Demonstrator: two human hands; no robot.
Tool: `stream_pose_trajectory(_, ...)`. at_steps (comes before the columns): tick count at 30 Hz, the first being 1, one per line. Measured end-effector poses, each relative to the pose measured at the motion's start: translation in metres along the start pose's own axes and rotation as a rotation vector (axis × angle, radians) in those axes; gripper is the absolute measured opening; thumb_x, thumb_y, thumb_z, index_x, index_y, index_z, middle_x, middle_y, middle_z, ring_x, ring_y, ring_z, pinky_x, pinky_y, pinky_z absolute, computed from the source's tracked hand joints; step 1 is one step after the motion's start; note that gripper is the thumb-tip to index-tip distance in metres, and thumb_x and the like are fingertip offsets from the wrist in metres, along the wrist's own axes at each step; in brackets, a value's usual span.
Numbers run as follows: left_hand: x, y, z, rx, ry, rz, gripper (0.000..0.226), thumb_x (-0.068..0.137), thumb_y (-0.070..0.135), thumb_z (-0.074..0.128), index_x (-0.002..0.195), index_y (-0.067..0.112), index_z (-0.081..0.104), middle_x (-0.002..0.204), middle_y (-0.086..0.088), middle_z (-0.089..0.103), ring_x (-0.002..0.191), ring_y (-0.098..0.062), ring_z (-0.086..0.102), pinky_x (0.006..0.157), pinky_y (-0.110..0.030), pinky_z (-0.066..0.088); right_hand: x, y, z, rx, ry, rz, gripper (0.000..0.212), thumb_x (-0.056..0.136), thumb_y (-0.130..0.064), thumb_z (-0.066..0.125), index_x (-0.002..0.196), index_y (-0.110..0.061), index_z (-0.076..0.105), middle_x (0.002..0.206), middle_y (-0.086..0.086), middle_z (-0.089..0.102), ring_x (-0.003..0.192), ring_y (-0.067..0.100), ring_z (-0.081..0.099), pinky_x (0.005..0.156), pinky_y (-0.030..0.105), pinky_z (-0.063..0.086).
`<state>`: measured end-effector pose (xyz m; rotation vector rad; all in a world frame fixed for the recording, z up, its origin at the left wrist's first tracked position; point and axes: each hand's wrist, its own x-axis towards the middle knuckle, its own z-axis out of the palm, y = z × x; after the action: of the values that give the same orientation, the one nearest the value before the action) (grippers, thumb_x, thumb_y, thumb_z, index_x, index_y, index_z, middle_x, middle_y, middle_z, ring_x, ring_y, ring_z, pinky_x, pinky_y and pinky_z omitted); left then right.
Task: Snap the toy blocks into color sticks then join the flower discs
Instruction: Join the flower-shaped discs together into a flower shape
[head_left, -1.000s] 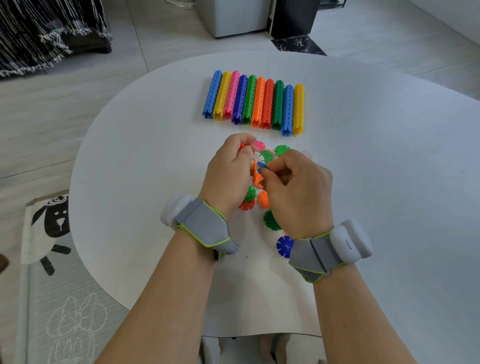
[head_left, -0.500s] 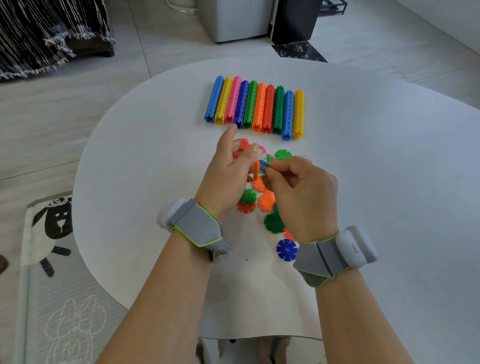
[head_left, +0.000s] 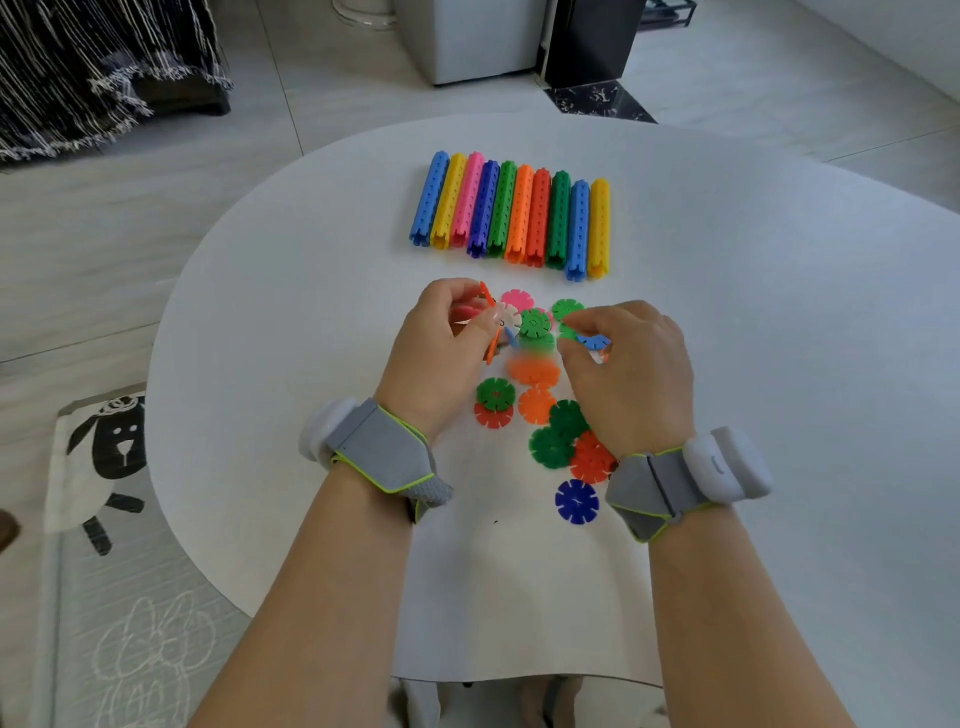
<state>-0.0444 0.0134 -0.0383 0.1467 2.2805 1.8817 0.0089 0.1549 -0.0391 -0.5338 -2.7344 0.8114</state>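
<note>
While the left hand (head_left: 441, 353) pinches a joined disc cluster (head_left: 506, 319) upright, the right hand (head_left: 628, 374) pinches a blue flower disc (head_left: 594, 341) roughly flat, just right of the left fingertips (head_left: 480, 326), apart from the cluster

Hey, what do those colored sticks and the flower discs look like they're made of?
The color sticks: likely molded plastic, with saturated colors, a soft sheen and regular holes. The flower discs: apparently thin rigid plastic with a satin finish and crisp notched edges.

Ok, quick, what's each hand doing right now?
Left hand: closed, holding a disc cluster.
Right hand: closed, pinching a blue disc.
</note>
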Motion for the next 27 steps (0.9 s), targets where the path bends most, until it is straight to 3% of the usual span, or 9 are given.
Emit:
stream_pose_trajectory(5,-0.002,0.000,0.001,0.051,-0.029,0.019,0.014,0.091,0.019,0.057,0.104,0.024,0.054,0.090,0.010,0.060,0.079,0.001,0.058,0.072,-0.008,0.049,0.007,-0.006,0.003,-0.118,-0.108,0.034,0.029,0.088,-0.040,0.059,0.114,-0.029,0.066,0.115,-0.003,0.056,0.113,0.022,0.044,0.091,0.028,0.032)
stream_pose_trajectory(8,-0.002,0.001,0.001,0.040,-0.026,0.009,0.013,0.091,0.018,0.057,0.103,0.023,0.055,0.091,0.006,0.063,0.081,-0.002,0.060,0.076,-0.013,0.050,0.005,-0.006,0.000,-0.119,-0.161,0.039,0.029,0.084,-0.048,0.063,0.107,-0.030,0.066,0.105,-0.006,0.050,0.109,0.020,0.044,0.090,0.029,0.036)
stream_pose_trajectory(11,-0.002,0.001,0.002,-0.002,-0.042,-0.007,0.012,0.091,0.016,0.057,0.102,0.021,0.057,0.090,0.006,0.061,0.079,-0.006,0.063,0.076,-0.020,0.055,0.003,-0.004,0.000,-0.150,-0.202,0.050,0.035,0.081,-0.053,0.063,0.108,-0.032,0.064,0.109,-0.006,0.053,0.109,0.020,0.046,0.091,0.031,0.038)
stream_pose_trajectory(15,-0.005,0.000,0.005,-0.088,-0.075,-0.046,0.021,0.087,0.013,0.064,0.106,0.015,0.059,0.095,-0.002,0.060,0.090,-0.026,0.066,0.072,-0.041,0.059,0.007,-0.007,0.004,-0.112,-0.113,0.074,0.036,0.085,-0.047,0.060,0.116,-0.028,0.060,0.115,-0.001,0.054,0.111,0.023,0.047,0.092,0.034,0.040)
stream_pose_trajectory(20,-0.007,-0.001,0.004,0.082,-0.075,-0.006,0.042,0.069,0.036,0.076,0.107,0.028,0.061,0.101,0.007,0.064,0.096,-0.020,0.064,0.085,-0.040,0.054,0.013,-0.013,0.011,-0.212,-0.137,0.062,0.041,0.093,-0.038,0.048,0.134,-0.040,0.048,0.124,0.001,0.049,0.118,0.025,0.041,0.096,0.034,0.034)
stream_pose_trajectory(27,-0.008,-0.001,0.002,0.102,-0.094,-0.002,0.049,0.065,0.035,0.072,0.113,0.030,0.059,0.101,0.009,0.062,0.094,-0.022,0.065,0.086,-0.042,0.054,0.015,-0.010,0.016,-0.226,-0.115,0.043,0.033,0.093,-0.039,0.047,0.123,-0.043,0.059,0.116,-0.001,0.051,0.111,0.023,0.042,0.089,0.030,0.030)
